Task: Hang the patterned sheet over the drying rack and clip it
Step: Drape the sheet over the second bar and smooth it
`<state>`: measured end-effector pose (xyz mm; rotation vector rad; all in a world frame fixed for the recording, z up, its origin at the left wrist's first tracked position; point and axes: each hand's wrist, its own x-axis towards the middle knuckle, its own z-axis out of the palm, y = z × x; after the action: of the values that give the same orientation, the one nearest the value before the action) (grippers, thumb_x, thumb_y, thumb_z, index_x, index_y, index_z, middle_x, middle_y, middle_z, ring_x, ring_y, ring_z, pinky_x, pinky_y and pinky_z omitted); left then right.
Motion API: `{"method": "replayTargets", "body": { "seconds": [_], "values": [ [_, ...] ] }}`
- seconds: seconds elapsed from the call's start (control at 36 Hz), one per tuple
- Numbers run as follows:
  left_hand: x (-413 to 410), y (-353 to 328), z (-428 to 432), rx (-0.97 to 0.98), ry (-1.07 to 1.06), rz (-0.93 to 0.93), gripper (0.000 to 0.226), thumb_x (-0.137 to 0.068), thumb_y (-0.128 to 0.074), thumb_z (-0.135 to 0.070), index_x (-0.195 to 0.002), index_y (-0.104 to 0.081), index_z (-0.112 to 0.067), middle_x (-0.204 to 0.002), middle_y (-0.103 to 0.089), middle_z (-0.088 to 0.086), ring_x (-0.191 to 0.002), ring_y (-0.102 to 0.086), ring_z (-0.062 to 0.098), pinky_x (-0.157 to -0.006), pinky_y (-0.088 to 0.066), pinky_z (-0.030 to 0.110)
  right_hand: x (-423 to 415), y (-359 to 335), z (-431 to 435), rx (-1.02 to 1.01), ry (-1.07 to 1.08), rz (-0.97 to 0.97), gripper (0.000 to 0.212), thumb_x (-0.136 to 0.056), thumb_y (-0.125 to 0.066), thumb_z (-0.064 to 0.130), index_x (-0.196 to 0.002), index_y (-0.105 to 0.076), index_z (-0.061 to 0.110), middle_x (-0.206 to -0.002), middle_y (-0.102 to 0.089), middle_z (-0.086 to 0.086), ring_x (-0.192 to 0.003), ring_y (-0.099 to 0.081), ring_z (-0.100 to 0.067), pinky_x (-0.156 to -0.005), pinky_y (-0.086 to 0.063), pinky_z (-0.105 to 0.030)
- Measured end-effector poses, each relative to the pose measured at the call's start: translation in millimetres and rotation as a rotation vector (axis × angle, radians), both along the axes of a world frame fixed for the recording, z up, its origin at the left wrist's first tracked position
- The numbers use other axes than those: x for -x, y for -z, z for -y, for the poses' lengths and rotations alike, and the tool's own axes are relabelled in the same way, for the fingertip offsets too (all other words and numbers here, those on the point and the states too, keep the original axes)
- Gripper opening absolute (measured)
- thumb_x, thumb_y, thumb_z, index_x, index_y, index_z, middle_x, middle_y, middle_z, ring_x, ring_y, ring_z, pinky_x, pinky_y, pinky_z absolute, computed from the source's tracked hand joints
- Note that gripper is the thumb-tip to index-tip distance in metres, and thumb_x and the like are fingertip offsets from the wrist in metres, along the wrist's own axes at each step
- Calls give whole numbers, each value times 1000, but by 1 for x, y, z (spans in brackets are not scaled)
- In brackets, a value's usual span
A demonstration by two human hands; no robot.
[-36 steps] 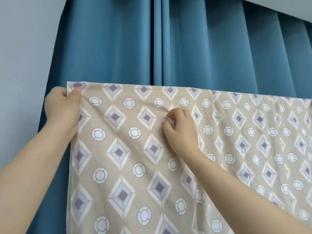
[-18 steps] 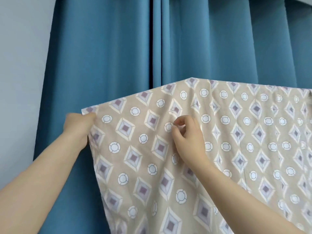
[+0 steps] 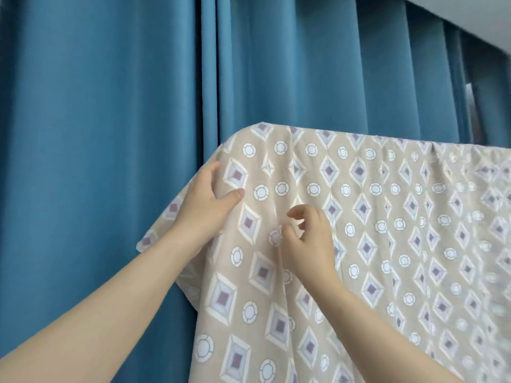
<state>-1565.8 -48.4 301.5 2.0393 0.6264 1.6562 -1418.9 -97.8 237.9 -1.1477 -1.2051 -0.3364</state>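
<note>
The patterned sheet (image 3: 359, 244), beige with purple diamonds and white circles, hangs draped over a rail that it hides completely; its top fold runs from the rounded left end to the right edge of view. My left hand (image 3: 210, 200) holds the sheet's left edge just below the rounded corner, thumb in front and fingers behind the cloth. My right hand (image 3: 307, 236) is in front of the sheet a little to the right, thumb and fingers curled and slightly apart, touching a vertical crease. No clip is in view.
Blue curtains (image 3: 110, 134) hang right behind the sheet and fill the left and top. A pale ceiling or wall strip (image 3: 470, 17) shows at the top right.
The sheet's left end has dropped from a flat held-out edge into a drape with a rounded corner. My left hand moved right and regripped; my right hand loosened its pinch.
</note>
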Motion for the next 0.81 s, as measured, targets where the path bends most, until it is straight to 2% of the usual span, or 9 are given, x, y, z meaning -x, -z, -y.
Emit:
{"method": "replayTargets", "body": {
  "seconds": [0.11, 0.19, 0.25, 0.42, 0.5, 0.56, 0.69, 0.81],
  "values": [
    [-25, -28, 7, -186, -221, -88, 44, -87, -57, -27, -129, -43, -26, -140, -35, -9, -122, -38, 8, -101, -30, 26, -22, -4, 15, 69, 29, 44, 17, -87, -50, 14, -95, -46, 29, -99, -45, 14, -106, -45, -14, -94, -38, -31],
    [-47, -46, 10, -390, -427, -255, 40, -88, -54, -30, -127, -46, -24, -141, -35, -8, -131, -32, 15, -106, -24, 34, -45, -7, 29, 80, 62, 81, 14, -89, -49, 16, -96, -48, 27, -102, -46, 11, -105, -46, -14, -94, -38, -31],
    [-61, -57, 10, -453, -512, -353, 43, -89, -52, -30, -131, -43, -22, -144, -31, -6, -135, -27, 16, -107, -19, 36, -63, -11, 39, 88, 82, 111, 13, -89, -49, 16, -95, -47, 28, -103, -46, 11, -105, -45, -14, -94, -38, -31],
    [-106, -84, 4, -448, -732, -462, 46, -91, -45, -39, -134, -41, -23, -144, -36, -1, -135, -28, 20, -106, -22, 43, -135, -31, 57, 105, 141, 178, 17, -90, -48, 17, -106, -54, 19, -105, -47, 11, -102, -45, -14, -86, -36, -27],
    [-137, -83, 2, -480, -917, -649, 53, -90, -42, -48, -138, -32, -27, -148, -27, 0, -140, -17, 21, -109, -16, 47, -166, -37, 59, 118, 129, 189, 17, -90, -46, 19, -106, -53, 20, -104, -47, 12, -101, -46, -14, -82, -35, -25],
    [-163, -87, 2, -445, -969, -712, 59, -89, -40, -52, -141, -25, -29, -150, -21, -1, -142, -11, 22, -110, -11, 53, -184, -41, 57, 146, 97, 205, 18, -90, -46, 19, -107, -53, 20, -105, -46, 12, -102, -47, -15, -84, -36, -26],
    [-208, -109, 10, -339, -1019, -709, 52, -92, -31, -53, -138, -31, -28, -142, -39, 0, -135, -28, 24, -108, -13, 59, -225, -65, 52, 195, 42, 284, 20, -91, -45, 19, -109, -53, 18, -106, -44, 10, -106, -46, -17, -92, -38, -29],
    [-221, -114, 12, -275, -1075, -699, 50, -93, -25, -56, -132, -40, -28, -137, -44, 3, -129, -34, 27, -108, -17, 57, -246, -79, 45, 201, 9, 289, 21, -89, -45, 17, -108, -54, 17, -107, -48, 6, -107, -48, -20, -95, -39, -35]
  ]
}}
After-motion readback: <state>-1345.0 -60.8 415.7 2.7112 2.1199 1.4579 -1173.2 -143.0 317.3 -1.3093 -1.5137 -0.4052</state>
